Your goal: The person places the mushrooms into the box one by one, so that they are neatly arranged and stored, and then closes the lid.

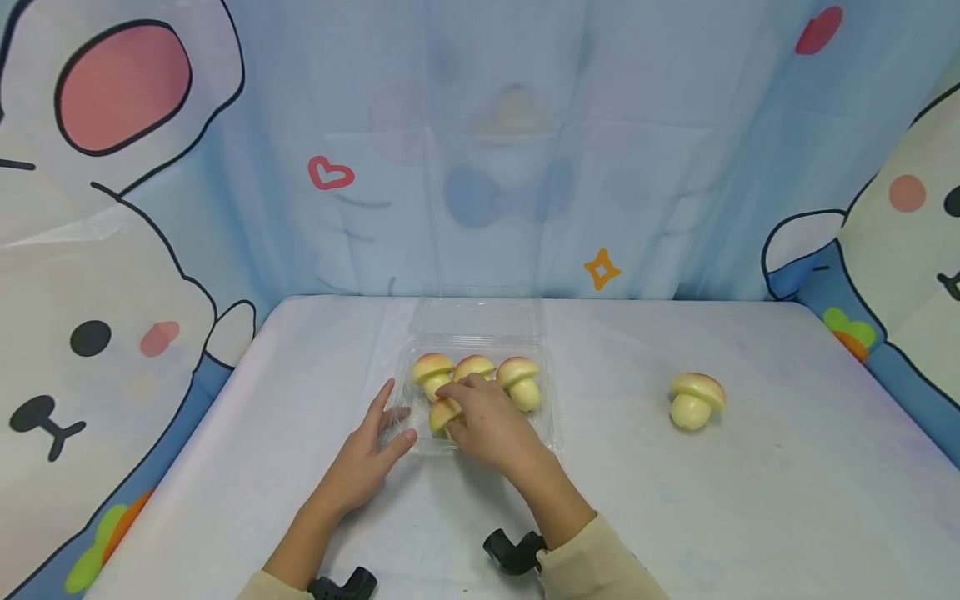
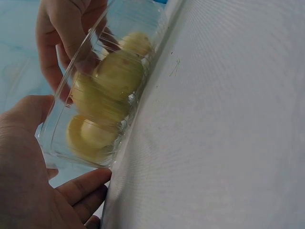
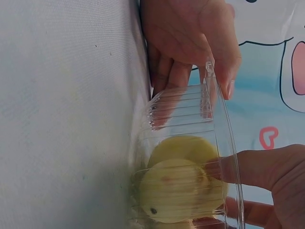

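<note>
A clear plastic clamshell box (image 1: 552, 425) sits on the table with its lid (image 1: 477, 318) folded open behind it. Three yellow mushroom-shaped pieces with reddish-tinged caps stand in its back row, the rightmost mushroom (image 1: 519, 375) among them. My right hand (image 1: 498, 429) reaches in and pinches another mushroom (image 1: 442, 413) at the front left of the box. In the right wrist view, thumb and fingers lie against that mushroom (image 3: 174, 186) behind the clear wall. My left hand (image 1: 360, 462) rests at the box's left side, fingers mostly straight, thumb near the rim.
One more mushroom (image 1: 695, 400) lies apart on the white table (image 1: 750, 500), to the right. A blue printed curtain (image 1: 637, 167) hangs behind the table. Black wrist mounts (image 1: 513, 552) sit at both sleeves.
</note>
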Available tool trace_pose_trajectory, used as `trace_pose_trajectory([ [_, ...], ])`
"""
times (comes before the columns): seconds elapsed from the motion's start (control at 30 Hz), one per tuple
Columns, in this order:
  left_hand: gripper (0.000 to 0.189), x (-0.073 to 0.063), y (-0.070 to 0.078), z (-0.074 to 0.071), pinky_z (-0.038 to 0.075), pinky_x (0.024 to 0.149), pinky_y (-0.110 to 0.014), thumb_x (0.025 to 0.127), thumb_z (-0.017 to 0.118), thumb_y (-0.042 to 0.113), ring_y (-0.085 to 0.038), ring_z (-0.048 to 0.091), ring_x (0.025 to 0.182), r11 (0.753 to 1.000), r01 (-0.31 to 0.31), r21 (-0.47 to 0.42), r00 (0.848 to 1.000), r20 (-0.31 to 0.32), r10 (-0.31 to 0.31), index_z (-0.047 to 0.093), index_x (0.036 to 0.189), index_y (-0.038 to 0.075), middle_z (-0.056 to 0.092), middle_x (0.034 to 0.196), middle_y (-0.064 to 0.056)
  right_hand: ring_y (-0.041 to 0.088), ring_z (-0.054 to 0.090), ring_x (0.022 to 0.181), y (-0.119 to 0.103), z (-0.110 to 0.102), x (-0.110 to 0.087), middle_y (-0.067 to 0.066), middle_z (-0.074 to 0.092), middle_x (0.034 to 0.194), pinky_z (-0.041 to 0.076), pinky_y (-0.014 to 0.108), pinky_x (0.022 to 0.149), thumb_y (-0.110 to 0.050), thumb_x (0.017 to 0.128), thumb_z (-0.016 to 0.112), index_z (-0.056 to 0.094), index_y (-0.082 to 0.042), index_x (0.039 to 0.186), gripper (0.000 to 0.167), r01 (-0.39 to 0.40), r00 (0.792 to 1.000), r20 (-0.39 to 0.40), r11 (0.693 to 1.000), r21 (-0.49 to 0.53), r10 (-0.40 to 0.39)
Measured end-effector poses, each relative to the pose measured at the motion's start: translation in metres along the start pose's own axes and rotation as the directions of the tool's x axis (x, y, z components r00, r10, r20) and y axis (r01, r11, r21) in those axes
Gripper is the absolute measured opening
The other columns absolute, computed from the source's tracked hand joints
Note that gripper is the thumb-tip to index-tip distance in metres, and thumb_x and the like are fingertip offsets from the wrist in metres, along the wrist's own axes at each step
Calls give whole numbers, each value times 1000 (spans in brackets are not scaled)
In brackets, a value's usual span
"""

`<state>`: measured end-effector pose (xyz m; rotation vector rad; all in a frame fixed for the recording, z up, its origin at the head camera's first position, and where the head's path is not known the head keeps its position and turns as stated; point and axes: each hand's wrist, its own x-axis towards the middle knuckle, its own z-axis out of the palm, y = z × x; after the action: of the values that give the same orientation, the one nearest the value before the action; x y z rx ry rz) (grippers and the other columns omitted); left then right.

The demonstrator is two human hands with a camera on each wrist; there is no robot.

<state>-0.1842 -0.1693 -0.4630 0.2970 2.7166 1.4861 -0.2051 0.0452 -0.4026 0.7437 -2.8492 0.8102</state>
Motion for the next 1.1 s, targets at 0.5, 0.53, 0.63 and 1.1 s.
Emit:
trace_pose_trajectory([
  [0.5,79,1,-1,-1,26,119,-69,105,59,39,-40,41,150,1000,-1,-13,1000,9,1,12,168,27,57,153,-9,34,64,117,0,-7,1,14,69,126,55,48,93,-3,85,77,71,-11,129,45,-8,1000,-2,1000,-6,8],
  [0.53,79,1,-1,-1,26,119,-69,105,59,39,-40,41,150,1000,-1,-13,1000,9,1,12,168,27,57,153,-9,34,64,118,0,-8,1,14,69,126,55,48,93,-3,85,77,71,-11,129,45,-11,1000,-1,1000,-2,11],
  [0.63,80,1,-2,-1,25,120,-70,105,59,39,-40,39,151,1000,0,-8,1000,9,0,12,168,26,57,152,-9,33,63,121,-2,-10,0,14,67,129,55,47,96,-4,87,77,70,-10,130,44,-27,1000,2,1000,10,27],
  [1.1,79,1,-2,-1,26,119,-69,104,59,39,-41,40,150,1000,-3,4,1000,1,3,13,168,24,58,151,-10,34,62,123,-5,-20,-3,14,65,134,54,49,99,-12,92,77,69,-10,131,41,-38,999,-16,998,49,39],
])
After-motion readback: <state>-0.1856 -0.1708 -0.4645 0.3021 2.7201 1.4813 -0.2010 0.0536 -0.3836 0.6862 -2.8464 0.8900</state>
